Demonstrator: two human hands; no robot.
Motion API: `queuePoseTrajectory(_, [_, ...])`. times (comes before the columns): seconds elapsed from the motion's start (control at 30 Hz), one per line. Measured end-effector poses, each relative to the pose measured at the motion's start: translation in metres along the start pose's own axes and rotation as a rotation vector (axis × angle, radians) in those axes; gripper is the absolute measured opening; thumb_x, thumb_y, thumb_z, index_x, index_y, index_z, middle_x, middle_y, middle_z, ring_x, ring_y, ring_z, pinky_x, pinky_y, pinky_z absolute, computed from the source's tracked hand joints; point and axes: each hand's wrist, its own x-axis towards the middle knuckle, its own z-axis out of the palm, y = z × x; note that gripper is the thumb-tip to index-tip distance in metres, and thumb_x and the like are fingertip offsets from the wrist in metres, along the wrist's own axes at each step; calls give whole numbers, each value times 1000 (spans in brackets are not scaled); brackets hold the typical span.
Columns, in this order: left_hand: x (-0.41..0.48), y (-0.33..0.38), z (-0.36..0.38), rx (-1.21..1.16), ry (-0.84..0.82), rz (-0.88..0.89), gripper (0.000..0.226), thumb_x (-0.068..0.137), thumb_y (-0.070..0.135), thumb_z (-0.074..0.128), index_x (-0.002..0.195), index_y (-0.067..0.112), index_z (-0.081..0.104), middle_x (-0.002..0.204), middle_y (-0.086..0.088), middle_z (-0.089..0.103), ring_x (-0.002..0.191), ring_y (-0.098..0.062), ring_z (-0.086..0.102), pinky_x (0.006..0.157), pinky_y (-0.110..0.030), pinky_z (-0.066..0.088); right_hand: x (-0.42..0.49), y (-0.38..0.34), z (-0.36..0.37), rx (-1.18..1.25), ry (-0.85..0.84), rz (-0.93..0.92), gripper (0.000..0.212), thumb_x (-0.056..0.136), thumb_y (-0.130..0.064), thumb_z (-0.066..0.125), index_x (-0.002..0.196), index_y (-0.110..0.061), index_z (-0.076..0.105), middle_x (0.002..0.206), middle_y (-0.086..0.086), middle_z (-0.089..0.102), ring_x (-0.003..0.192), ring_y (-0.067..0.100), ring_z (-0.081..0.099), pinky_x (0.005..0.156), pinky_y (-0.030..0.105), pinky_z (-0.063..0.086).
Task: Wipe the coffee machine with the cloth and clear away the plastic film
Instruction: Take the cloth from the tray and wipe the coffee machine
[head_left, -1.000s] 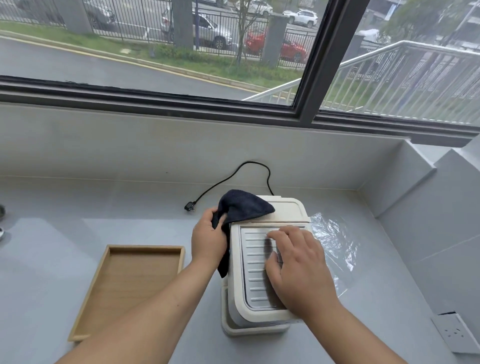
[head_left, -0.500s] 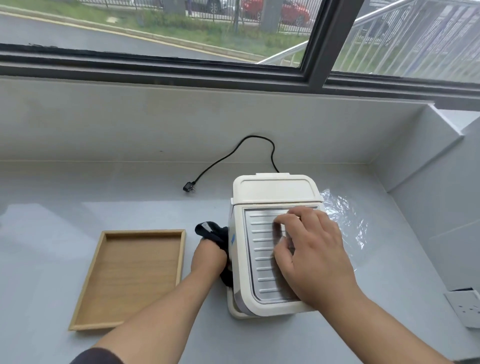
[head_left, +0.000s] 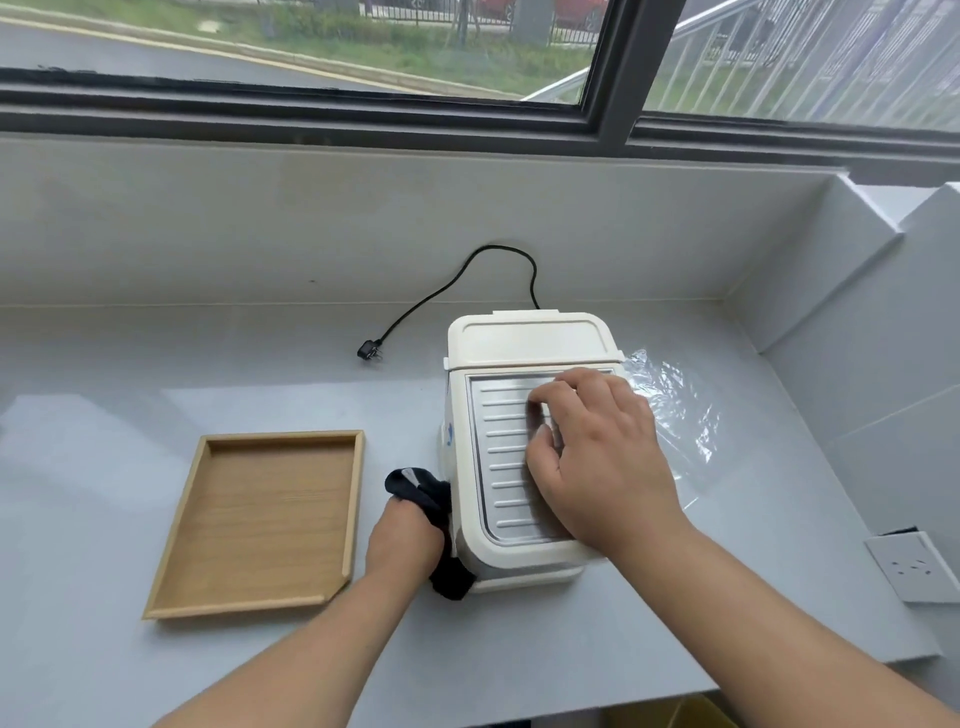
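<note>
The cream coffee machine (head_left: 524, 340) stands on the grey counter, seen from above, with a ribbed metal plate on top. My right hand (head_left: 597, 457) lies flat on that plate, fingers spread, holding nothing. My left hand (head_left: 405, 540) grips a dark cloth (head_left: 423, 488) and presses it against the machine's left side, low down. Part of the cloth hangs below my hand at the machine's front left corner. A sheet of clear plastic film (head_left: 675, 415) lies crumpled on the counter just right of the machine.
An empty wooden tray (head_left: 182, 530) sits left of the machine. The machine's black cord and plug (head_left: 370, 351) trail behind it toward the wall. A white socket plate (head_left: 914, 566) lies at the right edge. The counter's front edge runs near the bottom.
My left hand has carried the cloth from the machine's top down its left side toward the front. My right hand stays on the metal plate. My head has tilted down.
</note>
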Motion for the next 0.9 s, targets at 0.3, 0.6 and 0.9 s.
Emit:
queuePoseTrajectory(0.3, [-56,-14,27,-111,-67,-229,21,85,10,53,100,10,66,97,-10,67,80,-24,63,65,-32,51,-4,0,-1,-22,36,-45,24,89,-24,57,110,-20,68,113,2,62,107,29,52,96,40,35])
queuePoseTrajectory(0.6, [-90,5,54,-539,-146,-440,30,93,21,69,116,2,70,88,-9,70,78,-29,66,77,-40,59,-19,10,-13,145,259,-131,33,85,-7,65,117,-12,71,110,7,67,107,34,58,99,43,45])
queuePoseTrajectory(0.9, [-109,56,75,-672,-344,-422,24,103,30,57,121,14,60,101,-8,73,72,-21,79,60,-31,63,-130,85,12,404,402,8,21,91,-14,58,112,-17,58,102,-7,56,100,9,53,93,21,43])
